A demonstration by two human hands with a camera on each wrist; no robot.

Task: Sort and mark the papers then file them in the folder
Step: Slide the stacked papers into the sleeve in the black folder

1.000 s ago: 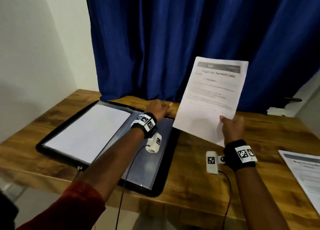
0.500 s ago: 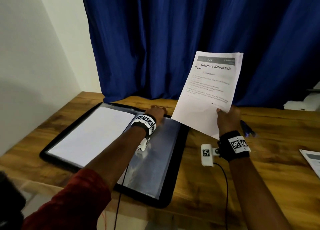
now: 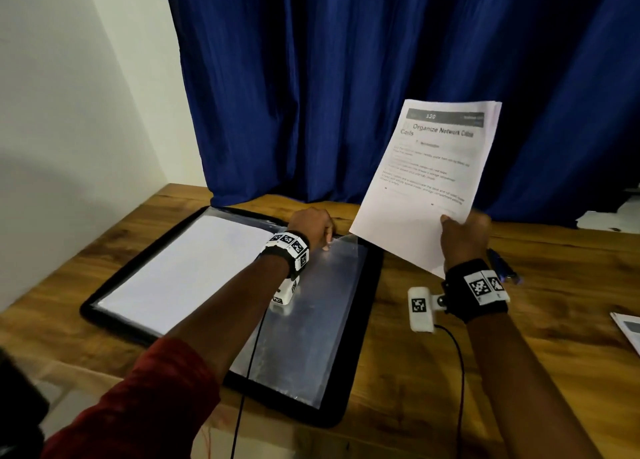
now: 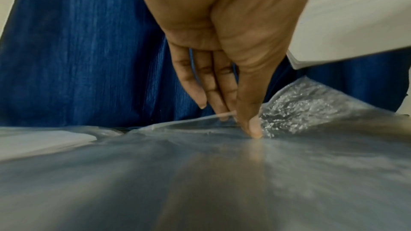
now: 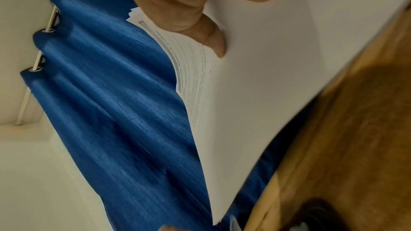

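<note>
Since earlier, left hand (image 3: 309, 226) lifts sleeve (image 4: 300, 104) edge, pinching it. Right hand (image 3: 464, 237) grips papers (image 3: 429, 181) above folder (image 3: 367, 320). Best: widen opening, feed bottom edge in squarely.

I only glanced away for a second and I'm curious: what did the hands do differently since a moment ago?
The left hand has gone from resting at the folder's far edge to pinching the top edge of the clear plastic sleeve and lifting it open. The right hand still grips the stack of papers upright above the wooden table. The folder stays open, and white paper still fills its left side.
</note>
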